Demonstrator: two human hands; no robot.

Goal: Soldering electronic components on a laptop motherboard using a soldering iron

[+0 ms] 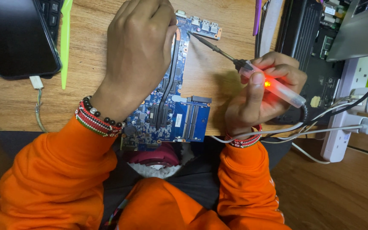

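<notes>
A blue laptop circuit board (179, 119) with a dark heat pipe lies on the wooden table, its near end hanging over the table edge. My left hand (139, 47) rests on the board's upper part with fingers curled; whether it pinches anything is hidden. My right hand (260, 91) grips a soldering iron (273, 87) with a clear handle that glows red inside. Its dark tip (192, 35) points left and touches the board near the top connectors. Both wrists wear beaded bracelets under orange sleeves.
A black phone (15, 36) with a cable lies at the top left beside a green plastic pry tool (66, 42). A black opened laptop base (316, 55) and a grey laptop (363, 30) sit at the right. A white power strip (341, 123) with plugs and cables lies beyond my right hand.
</notes>
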